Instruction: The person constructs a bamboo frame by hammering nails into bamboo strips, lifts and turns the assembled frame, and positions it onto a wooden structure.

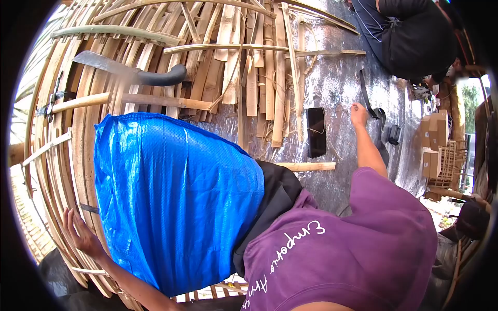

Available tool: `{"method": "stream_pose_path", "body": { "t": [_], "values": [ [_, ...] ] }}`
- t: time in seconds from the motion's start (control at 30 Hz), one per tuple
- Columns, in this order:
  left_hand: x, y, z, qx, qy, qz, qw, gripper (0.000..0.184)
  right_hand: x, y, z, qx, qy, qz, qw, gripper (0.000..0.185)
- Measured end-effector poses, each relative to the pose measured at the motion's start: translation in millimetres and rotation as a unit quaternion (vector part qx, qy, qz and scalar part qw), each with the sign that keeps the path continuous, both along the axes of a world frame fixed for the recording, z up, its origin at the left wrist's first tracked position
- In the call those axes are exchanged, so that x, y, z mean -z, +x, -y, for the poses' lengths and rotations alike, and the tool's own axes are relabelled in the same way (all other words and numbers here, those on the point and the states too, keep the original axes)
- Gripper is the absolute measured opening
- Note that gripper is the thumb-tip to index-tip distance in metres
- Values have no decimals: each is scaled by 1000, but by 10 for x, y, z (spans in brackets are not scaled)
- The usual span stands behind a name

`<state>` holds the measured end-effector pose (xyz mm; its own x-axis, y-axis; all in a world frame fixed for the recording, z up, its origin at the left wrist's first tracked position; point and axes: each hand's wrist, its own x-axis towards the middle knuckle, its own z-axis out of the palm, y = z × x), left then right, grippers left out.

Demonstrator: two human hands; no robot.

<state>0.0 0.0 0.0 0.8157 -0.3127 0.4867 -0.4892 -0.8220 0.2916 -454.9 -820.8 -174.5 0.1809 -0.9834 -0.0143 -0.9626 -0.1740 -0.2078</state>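
From the head view, I see a shiny silver sheet (332,189) spread over the ground, with split bamboo strips (252,78) piled on it. Cardboard boxes (434,129) are stacked at the far side, and another person (415,39) in dark clothing is close to the sheet's edge. A blue sheet (176,202) covers the wearer's lap. The left hand (83,239) has its grip released, fingers spread beside the curved bamboo slats (78,176); I can't tell whether they touch. The right hand (358,115) has curled fingers near a black strap (365,93), a dark phone (316,132) nearby; whether it pinches anything, I can't tell. A machete (129,71) lies over the bamboo, well apart from both hands.
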Motion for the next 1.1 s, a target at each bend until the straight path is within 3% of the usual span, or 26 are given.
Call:
{"method": "stream_pose_path", "body": {
  "t": [0.23, 0.43, 0.67, 0.8, 0.9, 1.1],
  "values": [
    [-46, -33, -11, -20, 3, 0, 1000, 26, 64, 455, 46, -77, -88, 28, 993, 26],
    [-55, -47, -112, -41, -15, -16, 999, 27, -53, 725, 187, -60, 9, 79, 995, 23],
    [3, -20, -253, -22, -78, -42, 996, 28, -111, 748, 289, -172, 17, 25, 985, 21],
    [99, -11, -311, -22, -82, -52, 995, 28, -284, 814, 210, -160, 68, 18, 985, 22],
    [132, -9, -300, -16, -79, -52, 995, 28, -415, 931, 55, -158, 71, -52, 984, 22],
    [158, -4, -349, -2, -74, -45, 996, 29, -319, 933, 202, -134, 95, -73, 984, 25]
  ]
}}
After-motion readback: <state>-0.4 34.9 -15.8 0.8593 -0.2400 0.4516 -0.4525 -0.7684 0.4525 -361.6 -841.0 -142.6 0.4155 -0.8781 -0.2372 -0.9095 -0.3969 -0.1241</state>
